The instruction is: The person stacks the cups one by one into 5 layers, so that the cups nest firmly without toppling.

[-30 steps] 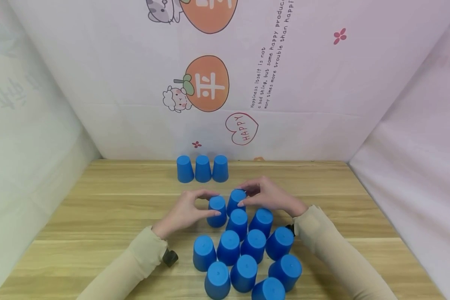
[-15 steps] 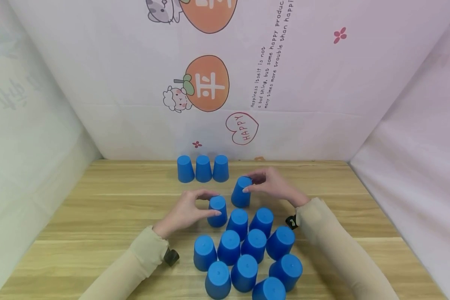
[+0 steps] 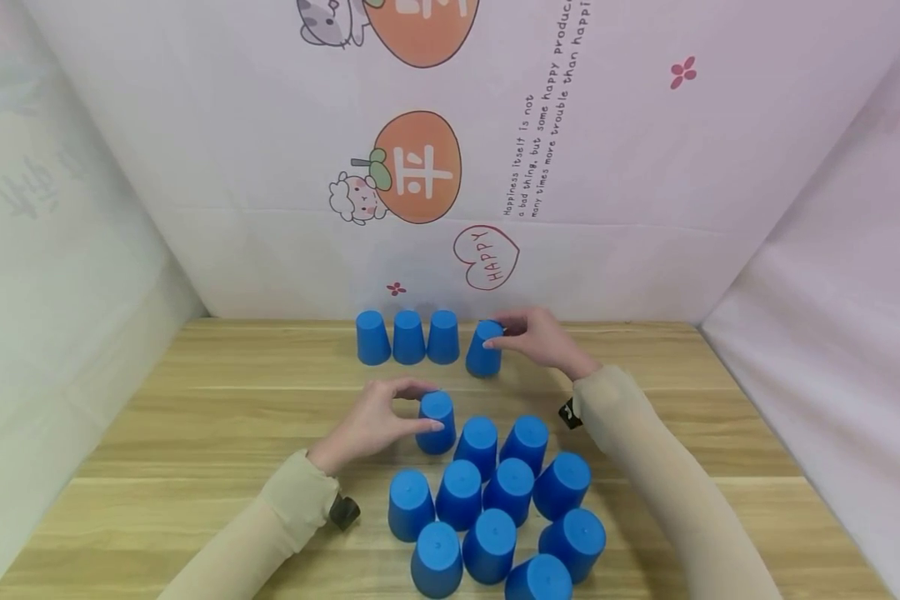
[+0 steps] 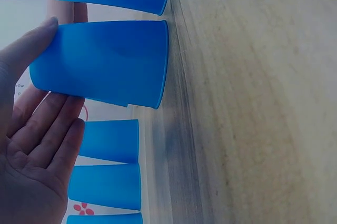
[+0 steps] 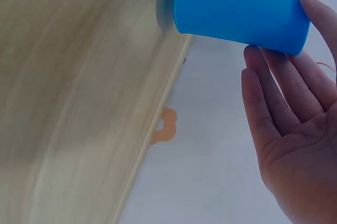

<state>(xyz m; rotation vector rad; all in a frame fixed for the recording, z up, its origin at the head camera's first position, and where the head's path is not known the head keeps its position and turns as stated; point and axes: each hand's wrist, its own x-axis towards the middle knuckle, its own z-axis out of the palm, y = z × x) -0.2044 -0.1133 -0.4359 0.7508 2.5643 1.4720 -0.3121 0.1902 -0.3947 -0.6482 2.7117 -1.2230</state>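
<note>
In the head view, my right hand pinches an upside-down blue cup by its upper part, just right of a row of three blue cups at the back of the table. The right wrist view shows this cup slightly tilted, its rim close over the wood, thumb and fingers on opposite sides. My left hand holds another upside-down blue cup between thumb and fingers near the middle. That cup fills much of the left wrist view, with the row's cups beyond it.
Several more upside-down blue cups stand in a loose cluster at the front, between my forearms. The wooden table meets a printed white cloth backdrop behind, with white cloth sides. A dark wrist camera sits under my left sleeve.
My right hand has lifted its cup from beside the left hand's cup and carried it back to the right end of the rear row. The left hand has stayed in place.
</note>
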